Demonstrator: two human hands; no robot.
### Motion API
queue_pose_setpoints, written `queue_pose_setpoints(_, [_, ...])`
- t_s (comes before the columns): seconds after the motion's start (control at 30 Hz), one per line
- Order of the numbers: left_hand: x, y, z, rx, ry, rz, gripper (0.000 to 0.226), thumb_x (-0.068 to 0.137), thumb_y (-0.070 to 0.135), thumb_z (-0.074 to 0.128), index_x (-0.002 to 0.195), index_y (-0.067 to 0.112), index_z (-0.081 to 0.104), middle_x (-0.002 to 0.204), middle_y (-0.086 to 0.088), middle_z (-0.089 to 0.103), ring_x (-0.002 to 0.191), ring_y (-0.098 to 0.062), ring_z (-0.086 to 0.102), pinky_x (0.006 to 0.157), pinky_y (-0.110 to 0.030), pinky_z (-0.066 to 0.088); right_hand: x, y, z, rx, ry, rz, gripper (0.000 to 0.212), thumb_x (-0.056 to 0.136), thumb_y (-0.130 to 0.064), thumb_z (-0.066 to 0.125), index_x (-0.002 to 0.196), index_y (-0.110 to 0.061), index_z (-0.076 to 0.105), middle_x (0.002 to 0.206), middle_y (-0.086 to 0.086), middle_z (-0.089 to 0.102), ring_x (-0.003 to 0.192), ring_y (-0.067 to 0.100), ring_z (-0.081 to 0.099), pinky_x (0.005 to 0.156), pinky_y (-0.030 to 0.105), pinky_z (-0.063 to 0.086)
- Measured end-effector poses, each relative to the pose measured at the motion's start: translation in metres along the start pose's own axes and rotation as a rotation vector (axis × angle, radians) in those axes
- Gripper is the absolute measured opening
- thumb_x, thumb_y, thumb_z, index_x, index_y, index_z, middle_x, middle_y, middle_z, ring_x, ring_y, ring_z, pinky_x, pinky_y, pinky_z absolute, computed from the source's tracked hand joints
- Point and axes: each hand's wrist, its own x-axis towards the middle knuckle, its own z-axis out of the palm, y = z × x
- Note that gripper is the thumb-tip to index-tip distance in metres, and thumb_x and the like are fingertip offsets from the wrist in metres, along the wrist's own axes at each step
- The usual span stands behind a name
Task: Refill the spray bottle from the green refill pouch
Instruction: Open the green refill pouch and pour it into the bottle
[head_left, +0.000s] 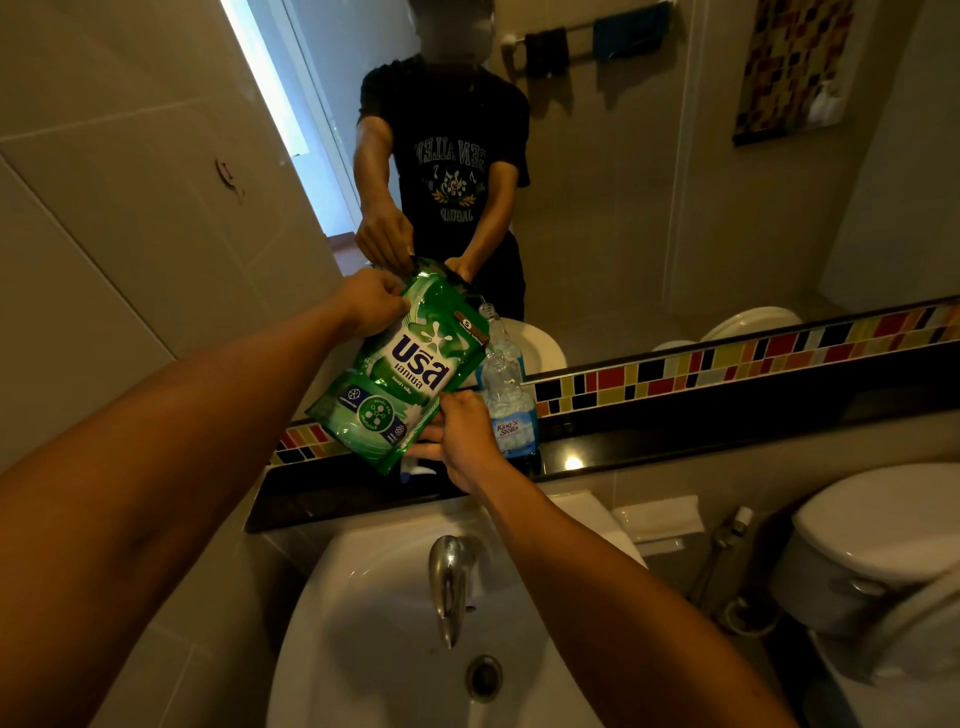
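Both hands grip the tilted green refill pouch (397, 366): left hand (371, 301) at 11 o'clock, right hand (462, 434) at 5; pouring into the uncapped spray bottle (506, 395) apparently not begun.

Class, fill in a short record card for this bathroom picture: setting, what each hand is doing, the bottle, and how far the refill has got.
setting: white sink below a dark ledge and mirror
left hand: pinches the top corner of the green refill pouch
right hand: holds the pouch's bottom edge
pouch: tilted, held above the ledge
bottle: clear spray bottle stands on the ledge, top off
stage: no liquid visibly pouring yet
nearby: metal tap, toilet at right
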Motion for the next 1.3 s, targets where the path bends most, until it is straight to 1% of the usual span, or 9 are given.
queue_pose_setpoints(0.13, [0.0013, 0.0001, -0.0007, -0.005, -0.001, -0.007, 0.015, 0.095, 0.019, 0.06, 0.08, 0.019, 0.06, 0.075, -0.003, 0.064, 0.064, -0.013, 0.064, 0.053, -0.023, 0.045, 0.0011, -0.0007, 0.0004, -0.003, -0.003, 0.002, 0.036, 0.115, -0.022, 0.04, 0.143, 0.0, 0.045, 0.131, 0.03, 0.07, 0.115, 0.051, 0.071, 0.066, 0.047, 0.068])
queue_pose_setpoints(0.3, [0.0021, 0.0001, -0.0012, -0.002, -0.003, -0.01, 0.013, 0.094, 0.02, 0.06, 0.081, 0.018, 0.061, 0.076, -0.004, 0.065, 0.065, -0.014, 0.065, 0.053, -0.023, 0.045, 0.001, -0.0009, 0.0007, -0.003, -0.003, 0.005, 0.035, 0.115, -0.022, 0.04, 0.141, 0.0, 0.045, 0.13, 0.03, 0.071, 0.115, 0.051, 0.071, 0.069, 0.049, 0.068])
queue_pose_setpoints(0.53, [0.0019, -0.0012, -0.0001, -0.003, 0.002, -0.006, 0.015, 0.094, 0.018, 0.06, 0.078, 0.018, 0.06, 0.078, -0.006, 0.065, 0.066, -0.015, 0.064, 0.057, -0.025, 0.047, 0.0015, 0.0008, -0.0004, -0.002, 0.001, 0.005, 0.035, 0.114, -0.023, 0.042, 0.14, -0.001, 0.046, 0.127, 0.028, 0.072, 0.11, 0.048, 0.074, 0.065, 0.047, 0.068])
queue_pose_setpoints(0.6, [0.0016, -0.0018, 0.0001, -0.007, 0.001, -0.007, 0.016, 0.094, 0.018, 0.06, 0.078, 0.018, 0.06, 0.077, -0.006, 0.065, 0.067, -0.015, 0.064, 0.057, -0.025, 0.047, 0.002, 0.0005, -0.0008, 0.005, 0.0, 0.005, 0.034, 0.114, -0.024, 0.043, 0.14, -0.002, 0.047, 0.126, 0.027, 0.073, 0.106, 0.046, 0.076, 0.063, 0.046, 0.067])
queue_pose_setpoints(0.7, [0.0015, -0.0024, 0.0007, -0.013, -0.003, -0.01, 0.016, 0.094, 0.018, 0.06, 0.078, 0.018, 0.059, 0.076, -0.005, 0.064, 0.066, -0.014, 0.064, 0.056, -0.024, 0.046, 0.0024, 0.0013, -0.0012, 0.012, -0.006, -0.007, 0.034, 0.113, -0.024, 0.044, 0.139, -0.002, 0.046, 0.124, 0.026, 0.074, 0.093, 0.036, 0.08, 0.061, 0.043, 0.066])
queue_pose_setpoints(0.77, [0.0014, -0.0021, 0.0004, -0.02, 0.002, -0.012, 0.016, 0.094, 0.018, 0.06, 0.078, 0.018, 0.059, 0.075, -0.005, 0.064, 0.065, -0.015, 0.064, 0.055, -0.024, 0.046, 0.0026, 0.0025, -0.0009, 0.016, -0.007, -0.013, 0.033, 0.113, -0.024, 0.044, 0.138, -0.002, 0.045, 0.124, 0.026, 0.074, 0.088, 0.033, 0.08, 0.061, 0.043, 0.066])
queue_pose_setpoints(0.9, [0.0013, -0.0012, -0.0012, -0.014, 0.0, -0.008, 0.015, 0.094, 0.019, 0.06, 0.079, 0.018, 0.059, 0.076, -0.005, 0.064, 0.065, -0.014, 0.063, 0.055, -0.023, 0.045, 0.0033, 0.0024, -0.0004, 0.002, -0.003, -0.021, 0.034, 0.114, -0.024, 0.044, 0.139, -0.001, 0.045, 0.124, 0.027, 0.074, 0.091, 0.035, 0.079, 0.064, 0.045, 0.067])
queue_pose_setpoints(1.1, [0.0012, -0.0014, -0.0015, -0.014, 0.0, -0.005, 0.017, 0.095, 0.018, 0.059, 0.078, 0.017, 0.058, 0.074, -0.005, 0.063, 0.063, -0.015, 0.063, 0.053, -0.023, 0.045, 0.0025, 0.0012, -0.0004, -0.002, 0.001, -0.023, 0.034, 0.114, -0.023, 0.042, 0.14, -0.002, 0.045, 0.127, 0.027, 0.073, 0.09, 0.034, 0.078, 0.059, 0.042, 0.066])
queue_pose_setpoints(1.3, [0.0022, -0.0004, -0.002, -0.011, -0.004, -0.007, 0.015, 0.095, 0.019, 0.059, 0.08, 0.018, 0.059, 0.075, -0.005, 0.064, 0.062, -0.013, 0.064, 0.052, -0.022, 0.044, 0.0035, 0.0021, -0.001, -0.017, 0.002, -0.02, 0.035, 0.114, -0.024, 0.042, 0.139, -0.001, 0.046, 0.124, 0.027, 0.074, 0.092, 0.035, 0.079, 0.063, 0.045, 0.067])
